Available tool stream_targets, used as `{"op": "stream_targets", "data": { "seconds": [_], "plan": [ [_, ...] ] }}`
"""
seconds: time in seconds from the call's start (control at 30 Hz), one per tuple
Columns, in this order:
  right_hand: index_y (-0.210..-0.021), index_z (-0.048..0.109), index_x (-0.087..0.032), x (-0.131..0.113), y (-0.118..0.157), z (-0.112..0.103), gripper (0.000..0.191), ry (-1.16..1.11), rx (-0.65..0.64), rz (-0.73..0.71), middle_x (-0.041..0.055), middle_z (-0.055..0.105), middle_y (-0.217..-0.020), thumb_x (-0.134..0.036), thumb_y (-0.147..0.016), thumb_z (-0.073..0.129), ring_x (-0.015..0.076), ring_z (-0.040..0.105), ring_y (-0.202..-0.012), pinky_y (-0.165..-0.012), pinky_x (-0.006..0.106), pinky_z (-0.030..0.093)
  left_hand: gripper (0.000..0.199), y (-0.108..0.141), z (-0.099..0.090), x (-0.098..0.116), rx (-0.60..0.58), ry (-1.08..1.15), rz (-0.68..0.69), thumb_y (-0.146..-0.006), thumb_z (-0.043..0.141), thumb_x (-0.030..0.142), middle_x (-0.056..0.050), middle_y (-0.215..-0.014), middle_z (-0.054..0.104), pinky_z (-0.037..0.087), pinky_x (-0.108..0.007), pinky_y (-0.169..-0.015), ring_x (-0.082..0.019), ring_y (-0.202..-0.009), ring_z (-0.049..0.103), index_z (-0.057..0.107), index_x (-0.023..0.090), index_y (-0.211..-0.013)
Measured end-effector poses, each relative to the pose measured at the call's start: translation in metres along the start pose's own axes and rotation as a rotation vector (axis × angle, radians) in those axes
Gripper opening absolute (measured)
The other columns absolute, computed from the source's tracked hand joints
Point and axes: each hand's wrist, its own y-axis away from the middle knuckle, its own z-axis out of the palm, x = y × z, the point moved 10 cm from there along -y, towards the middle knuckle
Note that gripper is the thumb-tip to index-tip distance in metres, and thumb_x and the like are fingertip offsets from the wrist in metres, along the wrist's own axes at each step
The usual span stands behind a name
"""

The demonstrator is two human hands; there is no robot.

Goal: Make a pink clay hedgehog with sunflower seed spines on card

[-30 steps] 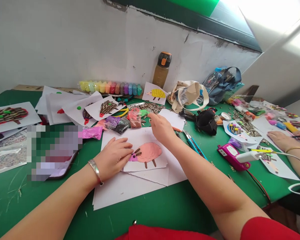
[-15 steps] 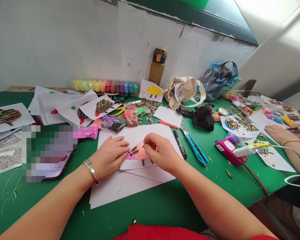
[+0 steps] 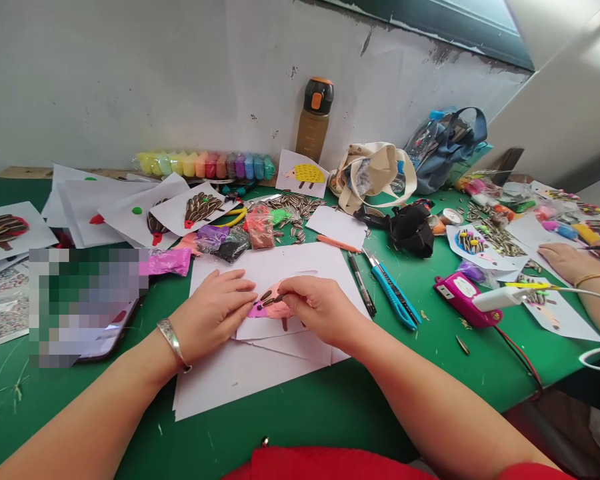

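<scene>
My left hand (image 3: pixel 213 308) rests flat on the white paper (image 3: pixel 280 261), its fingertips just left of a pink clay hedgehog (image 3: pixel 279 309). The hedgehog's body is mostly hidden behind my right hand (image 3: pixel 317 308). Several dark striped sunflower seeds (image 3: pixel 267 298) stick out of the clay near its head. My right hand's fingertips are pinched on the seed nearest them, pressing it towards the clay. A loose pile of sunflower seeds (image 3: pixel 290 210) lies farther up the table.
Around the paper lie clay packets (image 3: pixel 233 243), blue utility knives (image 3: pixel 394 300) and a black pen (image 3: pixel 361 293). A blurred phone (image 3: pixel 85 307) sits left. At right, a co-worker's hand (image 3: pixel 565 261) rests on paper near a white corded tool (image 3: pixel 497 299).
My right hand has moved left and down from above the paper onto the hedgehog, now covering most of its body. The view has shifted slightly.
</scene>
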Motion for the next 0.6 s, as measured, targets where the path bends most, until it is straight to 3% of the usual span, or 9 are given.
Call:
{"op": "stream_targets", "data": {
  "seconds": [0.2, 0.4, 0.6],
  "plan": [
    [-0.090, 0.065, -0.021, -0.004, -0.001, 0.002, 0.020, 0.032, 0.000, -0.075, 0.0009, 0.069, -0.092, -0.010, -0.089, 0.048, 0.0140, 0.060, -0.086, -0.078, 0.025, 0.044, 0.036, 0.000, 0.000, -0.001, -0.004, 0.012, -0.010, -0.094, 0.036, 0.034, -0.004, -0.118, 0.067, 0.037, -0.052, -0.101, -0.031, -0.125, 0.048, 0.070, 0.028, -0.101],
    [-0.090, 0.065, -0.021, -0.003, 0.000, 0.007, 0.023, 0.027, -0.044, -0.076, 0.0002, 0.069, -0.093, -0.009, -0.090, 0.046, 0.0127, 0.061, -0.085, -0.077, 0.024, 0.044, 0.036, -0.001, -0.001, -0.001, -0.010, 0.039, -0.040, -0.093, 0.036, 0.034, -0.005, -0.117, 0.067, 0.035, -0.051, -0.104, -0.030, -0.125, 0.048, 0.070, 0.026, -0.102],
    [-0.089, 0.068, -0.021, -0.010, 0.002, 0.010, 0.013, 0.152, -0.012, -0.169, 0.0031, 0.068, -0.092, -0.015, -0.089, 0.057, 0.0161, 0.059, -0.089, -0.080, 0.028, 0.044, 0.036, -0.002, -0.003, 0.002, -0.014, 0.061, -0.055, -0.093, 0.036, 0.032, -0.004, -0.113, 0.068, 0.036, -0.050, -0.102, -0.029, -0.124, 0.048, 0.071, 0.025, -0.099]
  ]
}}
